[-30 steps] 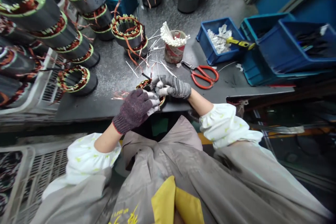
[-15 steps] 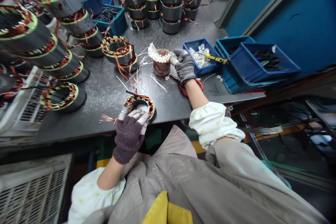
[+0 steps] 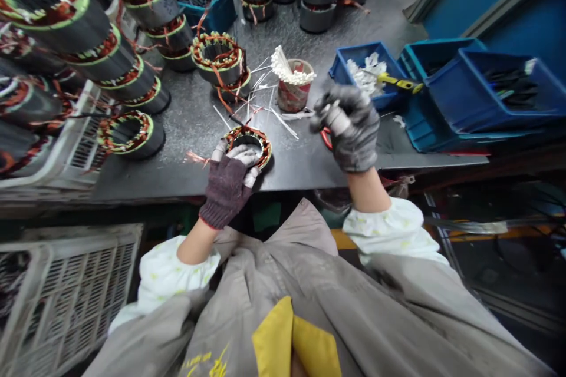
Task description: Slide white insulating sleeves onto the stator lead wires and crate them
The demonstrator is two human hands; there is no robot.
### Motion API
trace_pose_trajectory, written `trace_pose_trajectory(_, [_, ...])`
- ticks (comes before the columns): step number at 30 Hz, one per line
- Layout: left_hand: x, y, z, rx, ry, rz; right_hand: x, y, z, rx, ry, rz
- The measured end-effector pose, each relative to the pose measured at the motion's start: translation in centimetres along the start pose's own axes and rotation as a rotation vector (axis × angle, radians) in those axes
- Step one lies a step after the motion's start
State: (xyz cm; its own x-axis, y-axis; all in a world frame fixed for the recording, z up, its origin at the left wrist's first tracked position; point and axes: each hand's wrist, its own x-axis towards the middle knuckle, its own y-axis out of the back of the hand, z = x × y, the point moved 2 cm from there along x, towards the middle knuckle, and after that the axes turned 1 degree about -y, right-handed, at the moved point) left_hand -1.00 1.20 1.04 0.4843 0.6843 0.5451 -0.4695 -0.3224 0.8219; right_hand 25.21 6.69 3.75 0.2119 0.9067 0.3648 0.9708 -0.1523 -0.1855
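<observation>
Stator (image 3: 264,150): sits on the near edge of the surface (image 3: 294,164), a bit left of centre, ring face up, red and copper wires trailing off its far and left sides.
Left hand (image 3: 227,182): purple glove, lying over the near rim, fingers grasping it and reaching into the hole.
Right hand (image 3: 354,129): grey glove, up off to the right, well apart from the stator. Fingers look curled, but it's blurry, so I can't tell if anything's pinched in them.
Scissors (image 3: 326,138): bit of red handle peeking out behind the right hand, rest hidden or smeared.
Cup (image 3: 292,100): far side of the stator, full of white ties (image 3: 283,69), with loose strips (image 3: 285,123) scattered just left and near.
Blue bin (image 3: 387,99): behind the right hand, white scraps inside.
Stage: my guess, steadying the stator mid-job while the right hand's away from it.
Next move: would call for a firm left hold and the right fingers lined up with the rim.
</observation>
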Motion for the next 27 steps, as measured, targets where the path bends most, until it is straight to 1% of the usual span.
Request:
trace_pose_trajectory(2, [0.1,0.0,-0.1,-0.011,0.039,-0.054,-4.1,-1.1,-0.1,-0.032,-0.009,-0.136])
trace_pose_trajectory(3, [0.0,0.0,-0.1,-0.017,0.049,-0.068,-5.7,-1.3,0.3,-0.091,-0.004,-0.206])
trace_pose_trajectory(5, [0.0,0.0,-0.2,-0.023,0.048,-0.073,-7.7,-1.1,1.3,-0.238,0.058,-0.35])
trace_pose_trajectory(6, [-0.1,0.0,-0.3,-0.025,0.045,-0.065,-8.1,-0.8,1.9,-0.318,0.09,-0.426])
trace_pose_trajectory(8, [-0.1,0.0,-0.4,-0.03,0.048,-0.053,-8.0,0.0,3.0,-0.435,0.131,-0.564])
trace_pose_trajectory(10, [-0.1,-0.1,-0.5,-0.05,0.066,-0.047,-7.2,0.7,3.6,-0.485,0.121,-0.64])
trace_pose_trajectory(11, [-0.1,-0.1,-0.5,-0.065,0.078,-0.046,-6.8,1.0,3.6,-0.49,0.106,-0.646])
trace_pose_trajectory(12, [0.0,-0.2,-0.4,-0.079,0.086,-0.044,-6.4,1.3,3.5,-0.483,0.087,-0.618])
trace_pose_trajectory(13, [0.0,-0.2,-0.4,-0.09,0.091,-0.04,-6.2,1.5,3.3,-0.465,0.066,-0.556])
trace_pose_trajectory(16, [0.0,-0.2,-0.2,-0.107,0.099,-0.033,-6.2,2.2,2.6,-0.409,0.002,-0.295])
trace_pose_trajectory(17, [0.0,-0.2,-0.2,-0.112,0.097,-0.024,-6.4,2.3,2.5,-0.41,-0.003,-0.262])
trace_pose_trajectory(18, [0.0,-0.2,-0.2,-0.118,0.095,-0.013,-6.6,2.4,2.5,-0.427,0.003,-0.282])
trace_pose_trajectory(21, [-0.1,-0.3,-0.3,-0.13,0.101,0.003,-7.0,2.0,3.0,-0.525,0.039,-0.5])
trace_pose_trajectory(23, [-0.1,-0.4,-0.4,-0.123,0.112,-0.012,-6.8,1.9,3.2,-0.575,0.043,-0.591])
trace_pose_trajectory(25, [0.0,-0.5,-0.4,-0.109,0.117,-0.022,-6.2,1.9,3.0,-0.599,0.044,-0.585])
trace_pose_trajectory(27, [0.0,-0.5,-0.4,-0.105,0.117,-0.026,-5.7,2.2,2.1,-0.579,0.085,-0.481])
